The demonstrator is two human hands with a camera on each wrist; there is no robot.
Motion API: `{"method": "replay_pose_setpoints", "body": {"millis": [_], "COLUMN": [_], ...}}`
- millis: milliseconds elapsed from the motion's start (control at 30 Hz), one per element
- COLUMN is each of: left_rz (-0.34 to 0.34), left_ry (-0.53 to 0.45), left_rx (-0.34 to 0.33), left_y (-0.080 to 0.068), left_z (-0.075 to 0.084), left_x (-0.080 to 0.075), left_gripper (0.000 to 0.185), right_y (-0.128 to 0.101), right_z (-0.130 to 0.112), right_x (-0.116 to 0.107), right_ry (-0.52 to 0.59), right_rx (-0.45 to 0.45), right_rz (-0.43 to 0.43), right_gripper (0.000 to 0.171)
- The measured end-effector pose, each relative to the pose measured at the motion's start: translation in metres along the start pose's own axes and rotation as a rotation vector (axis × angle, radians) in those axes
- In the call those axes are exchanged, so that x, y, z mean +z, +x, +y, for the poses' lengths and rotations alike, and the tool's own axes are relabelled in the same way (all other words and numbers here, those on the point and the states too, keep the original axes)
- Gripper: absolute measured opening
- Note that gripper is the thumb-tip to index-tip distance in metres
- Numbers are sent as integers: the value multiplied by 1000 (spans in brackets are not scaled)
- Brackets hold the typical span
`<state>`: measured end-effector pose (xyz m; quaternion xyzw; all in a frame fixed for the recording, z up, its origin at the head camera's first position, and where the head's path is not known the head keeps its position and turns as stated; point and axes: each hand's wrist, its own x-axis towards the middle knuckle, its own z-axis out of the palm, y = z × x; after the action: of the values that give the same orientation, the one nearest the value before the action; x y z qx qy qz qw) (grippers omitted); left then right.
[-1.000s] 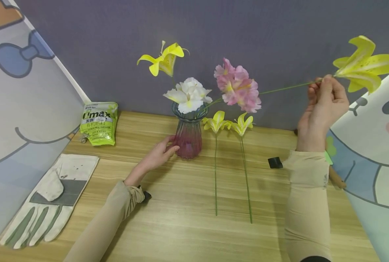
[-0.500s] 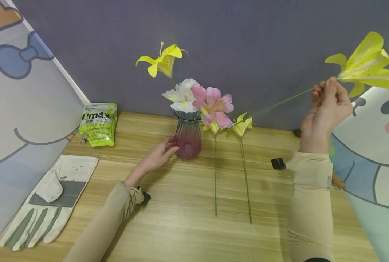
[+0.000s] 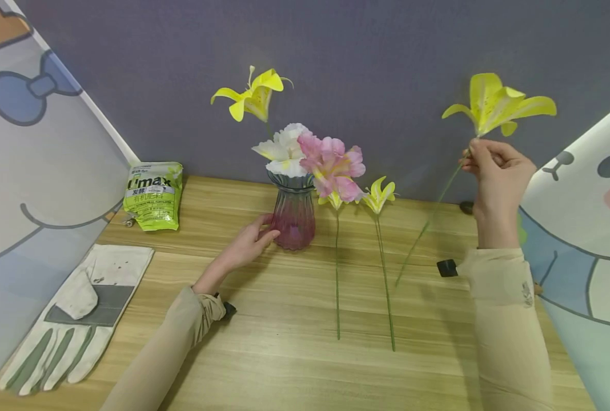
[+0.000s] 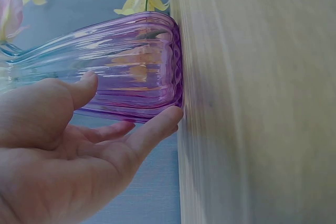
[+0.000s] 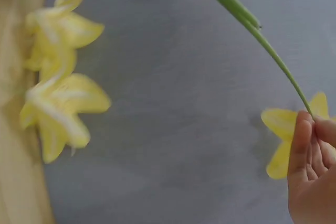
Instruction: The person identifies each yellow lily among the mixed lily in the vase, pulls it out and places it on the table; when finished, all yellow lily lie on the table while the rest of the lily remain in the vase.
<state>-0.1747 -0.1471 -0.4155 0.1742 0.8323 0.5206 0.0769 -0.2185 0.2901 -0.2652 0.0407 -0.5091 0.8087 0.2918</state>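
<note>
In the head view a glass vase (image 3: 295, 220), blue-grey above and purple-pink below, holds a yellow lily (image 3: 256, 94), a white flower (image 3: 284, 151) and a pink flower (image 3: 333, 165). My left hand (image 3: 248, 242) rests against the vase's lower left side, its fingers only lightly bent. The left wrist view shows the thumb in front of the glass and the fingertips along its lower edge. At right, my right hand (image 3: 502, 177) pinches the green stem of another yellow lily (image 3: 497, 105) just below the bloom; the stem slants down left. Its fingertips (image 5: 302, 121) show in the right wrist view.
Two yellow lilies, one partly behind the pink flower, lie on the wooden table with green stems (image 3: 387, 285) toward me. A green-and-white bag (image 3: 153, 197) and a work glove (image 3: 86, 308) are at left. A grey wall (image 3: 377, 68) stands behind.
The lily in my right hand has moved left and turned more upright, its stem coming away from the pink flower. The pink flower has dropped left against the white one. My left hand stays put.
</note>
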Motion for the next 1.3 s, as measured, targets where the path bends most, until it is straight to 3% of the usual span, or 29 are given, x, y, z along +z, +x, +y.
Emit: {"method": "replay_pose_setpoints", "body": {"millis": [267,633,1033,1300], "left_rz": [-2,6,7,7], "left_ry": [-10,20,24,40], "left_rx": [-10,0,0,5], "left_y": [1,0,-2,-2], "left_z": [-1,-2,1,0], "left_x": [1,0,0,0], "left_gripper": [51,50,50,51], "right_y": [-9,-17,-19,-21], "right_z": [13,35,62,76], "right_x": [-28,-69,-96,-100], "right_ry": [-417,-614,-976,-1042], "right_rx": [111,218,219,220], "right_rz": [-177,-337,-531,-642], "right_gripper": [8,9,29,27]}}
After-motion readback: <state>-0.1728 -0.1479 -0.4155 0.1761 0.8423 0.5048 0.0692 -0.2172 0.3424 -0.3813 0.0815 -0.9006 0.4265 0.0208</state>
